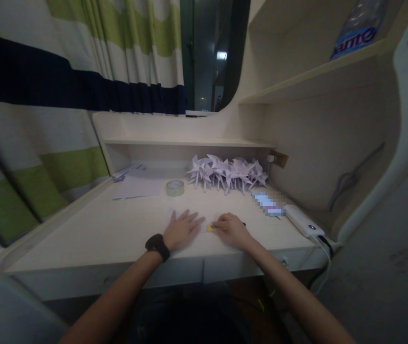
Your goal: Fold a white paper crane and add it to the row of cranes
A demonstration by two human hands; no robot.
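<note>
A paper sheet [203, 227] lies on the worktop [82, 234], nearer the person than the tape roll [175, 192], partly covered by the left hand [182, 231], which rests flat with fingers apart; to the near right of the tape roll, the right hand [232, 231] is clamped around a yellow tool [210, 228], its end beside the sheet, contact unclear; right of the roll, bunched white pinwheels [227, 174]; left of it, white sheets [139, 185]; farther right of it, a pixelated phone [268, 204] and a white box [302, 221].
</note>
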